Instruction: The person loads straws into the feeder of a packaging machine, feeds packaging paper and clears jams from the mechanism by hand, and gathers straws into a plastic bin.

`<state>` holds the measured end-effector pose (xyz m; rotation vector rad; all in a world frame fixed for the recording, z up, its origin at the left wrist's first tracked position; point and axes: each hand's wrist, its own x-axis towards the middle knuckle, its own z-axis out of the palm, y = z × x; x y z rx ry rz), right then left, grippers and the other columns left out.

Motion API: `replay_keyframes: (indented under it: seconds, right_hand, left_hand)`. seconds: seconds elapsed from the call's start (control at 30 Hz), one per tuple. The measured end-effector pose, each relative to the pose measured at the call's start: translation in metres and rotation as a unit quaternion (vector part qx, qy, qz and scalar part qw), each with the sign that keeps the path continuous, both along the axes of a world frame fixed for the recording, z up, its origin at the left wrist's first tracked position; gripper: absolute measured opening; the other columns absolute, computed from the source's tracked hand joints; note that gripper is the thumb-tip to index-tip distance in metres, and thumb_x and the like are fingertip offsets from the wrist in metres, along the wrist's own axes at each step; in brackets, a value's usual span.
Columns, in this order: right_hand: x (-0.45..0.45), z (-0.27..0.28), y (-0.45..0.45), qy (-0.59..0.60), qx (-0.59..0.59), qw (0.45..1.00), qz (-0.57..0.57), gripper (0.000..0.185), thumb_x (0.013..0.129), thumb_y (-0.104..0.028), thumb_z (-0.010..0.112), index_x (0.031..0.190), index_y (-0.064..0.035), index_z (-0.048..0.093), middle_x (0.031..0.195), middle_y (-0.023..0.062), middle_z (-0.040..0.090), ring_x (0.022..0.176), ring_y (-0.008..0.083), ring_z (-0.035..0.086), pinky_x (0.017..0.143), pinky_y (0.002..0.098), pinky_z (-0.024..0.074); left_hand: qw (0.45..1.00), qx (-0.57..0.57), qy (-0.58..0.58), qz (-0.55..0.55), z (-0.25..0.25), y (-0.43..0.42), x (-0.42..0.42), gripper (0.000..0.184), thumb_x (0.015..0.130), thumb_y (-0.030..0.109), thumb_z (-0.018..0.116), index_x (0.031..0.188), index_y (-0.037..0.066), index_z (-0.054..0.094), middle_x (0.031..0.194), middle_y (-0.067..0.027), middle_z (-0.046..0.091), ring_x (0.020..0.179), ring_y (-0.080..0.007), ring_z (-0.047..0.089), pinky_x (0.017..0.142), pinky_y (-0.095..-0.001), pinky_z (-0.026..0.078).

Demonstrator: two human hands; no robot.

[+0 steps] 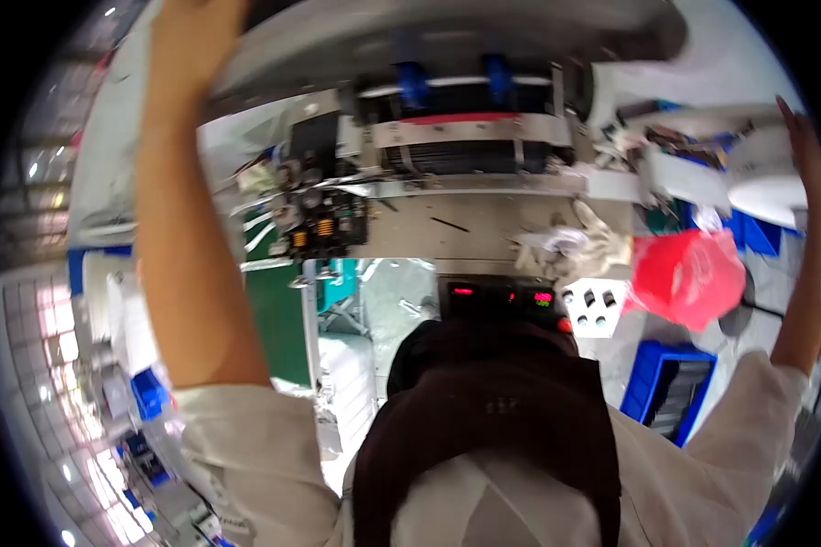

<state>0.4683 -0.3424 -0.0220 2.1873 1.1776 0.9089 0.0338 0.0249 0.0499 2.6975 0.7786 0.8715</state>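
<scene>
My left hand (199,41) reaches up to the top edge of the view, beside the large grey curved cover (465,36) of a machine. Its fingers are cut off by the frame, so I cannot see whether they hold anything. Far out on the right is my right hand (801,137), with at least one finger stretched out and nothing visible in it. It is close to a white rounded part (766,173). Between my arms stands the machine, with dark rollers (470,159), blue clamps (412,84) and a black mechanism with copper-coloured coils (319,223).
Pale work gloves (588,242) lie on the machine's front ledge, left of a red plastic bag (689,278). Below are a control panel (502,296) with red digits and a white block with holes (593,307). A blue crate (670,387) stands lower right.
</scene>
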Motion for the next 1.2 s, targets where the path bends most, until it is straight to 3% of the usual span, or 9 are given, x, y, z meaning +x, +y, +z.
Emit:
replay_keyframes:
  seconds: [0.1, 0.23, 0.27, 0.3, 0.33, 0.5, 0.9, 1.07, 1.2]
  right_hand:
    - [-0.009, -0.044, -0.005, 0.062, 0.113, 0.955, 0.266, 0.036, 0.076, 0.0, 0.042, 0.11, -0.0079, 0.05, 0.092, 0.0125, 0.058, 0.071, 0.0239, 0.057, 0.061, 0.0353, 0.0444]
    - [-0.204, -0.226, -0.003, 0.521, 0.047, 0.851, 0.051, 0.03, 0.073, -0.004, 0.048, 0.102, -0.0084, 0.052, 0.094, 0.0096, 0.057, 0.084, 0.0244, 0.055, 0.071, 0.0343, 0.0431]
    - [-0.24, -0.255, -0.013, 0.61, -0.138, 0.778, -0.059, 0.027, 0.075, -0.013, 0.053, 0.102, -0.0131, 0.053, 0.095, 0.0081, 0.057, 0.085, 0.0247, 0.055, 0.071, 0.0339, 0.0433]
    - [-0.269, -0.28, -0.024, 0.728, -0.116, 0.673, -0.05, 0.028, 0.075, -0.021, 0.057, 0.103, -0.017, 0.053, 0.095, 0.0065, 0.056, 0.085, 0.0244, 0.055, 0.07, 0.0338, 0.0438]
    - [-0.292, -0.318, -0.042, 0.643, -0.126, 0.755, 0.024, 0.032, 0.074, -0.024, 0.058, 0.105, -0.0178, 0.051, 0.094, 0.0053, 0.056, 0.087, 0.0239, 0.055, 0.068, 0.0345, 0.0446]
    - [-0.32, -0.379, -0.046, 0.563, -0.032, 0.826, 0.001, 0.028, 0.071, -0.019, 0.056, 0.096, -0.008, 0.046, 0.081, 0.0093, 0.055, 0.078, 0.0243, 0.056, 0.06, 0.0355, 0.0466]
    - [-0.31, -0.407, -0.036, 0.579, -0.067, 0.812, 0.025, 0.013, 0.074, -0.012, 0.047, 0.085, -0.0062, 0.045, 0.069, 0.0149, 0.056, 0.065, 0.0305, 0.056, 0.055, 0.0403, 0.0442]
    - [-0.316, -0.404, -0.033, 0.581, -0.051, 0.812, 0.011, 0.014, 0.073, -0.011, 0.048, 0.086, -0.0065, 0.045, 0.075, 0.0163, 0.057, 0.067, 0.0312, 0.057, 0.057, 0.0413, 0.0446]
    - [-0.314, -0.398, -0.03, 0.564, -0.1, 0.818, -0.048, 0.018, 0.073, -0.013, 0.052, 0.088, -0.0072, 0.045, 0.077, 0.0144, 0.057, 0.07, 0.0305, 0.058, 0.058, 0.0409, 0.0451]
  left_hand:
    - [0.995, -0.094, 0.013, 0.039, 0.0, 0.006, 0.001, 0.041, 0.083, 0.038, 0.042, 0.11, 0.009, 0.053, 0.102, -0.0072, 0.058, 0.095, -0.0182, 0.052, 0.086, -0.0278, 0.036]
    - [0.996, -0.025, 0.071, 0.038, 0.0, 0.02, -0.003, 0.041, 0.085, 0.034, 0.035, 0.116, 0.01, 0.048, 0.111, -0.0096, 0.053, 0.105, -0.0171, 0.048, 0.09, -0.025, 0.031]
    - [0.995, -0.004, 0.091, 0.035, 0.001, 0.025, -0.006, 0.041, 0.085, 0.033, 0.034, 0.117, 0.011, 0.048, 0.112, -0.0101, 0.052, 0.106, -0.0176, 0.047, 0.09, -0.0252, 0.031]
    - [0.993, 0.019, 0.112, 0.034, 0.001, 0.03, -0.008, 0.041, 0.085, 0.032, 0.033, 0.117, 0.011, 0.047, 0.113, -0.0107, 0.051, 0.107, -0.0181, 0.046, 0.091, -0.0255, 0.03]
    - [0.993, 0.019, 0.112, 0.04, -0.001, 0.032, -0.008, 0.041, 0.085, 0.032, 0.033, 0.117, 0.011, 0.047, 0.113, -0.0107, 0.051, 0.107, -0.0181, 0.046, 0.091, -0.0255, 0.03]
    - [0.996, -0.014, 0.086, 0.037, 0.001, 0.017, -0.004, 0.04, 0.084, 0.031, 0.036, 0.116, 0.011, 0.049, 0.116, -0.011, 0.049, 0.107, -0.0185, 0.046, 0.09, -0.0255, 0.031]
    - [0.997, -0.066, 0.007, 0.039, -0.001, 0.014, -0.004, 0.044, 0.08, 0.038, 0.046, 0.108, 0.004, 0.055, 0.102, -0.0102, 0.058, 0.094, -0.0152, 0.053, 0.085, -0.0231, 0.035]
    - [0.953, -0.282, -0.053, 0.095, 0.028, 0.049, -0.006, 0.039, 0.079, 0.032, 0.053, 0.083, -0.006, 0.059, 0.069, -0.0107, 0.061, 0.065, -0.0127, 0.056, 0.061, -0.0236, 0.043]
    - [0.993, -0.08, -0.037, 0.081, -0.002, -0.016, 0.007, 0.039, 0.078, 0.033, 0.054, 0.084, -0.005, 0.059, 0.07, -0.0108, 0.061, 0.064, -0.014, 0.056, 0.061, -0.0245, 0.043]
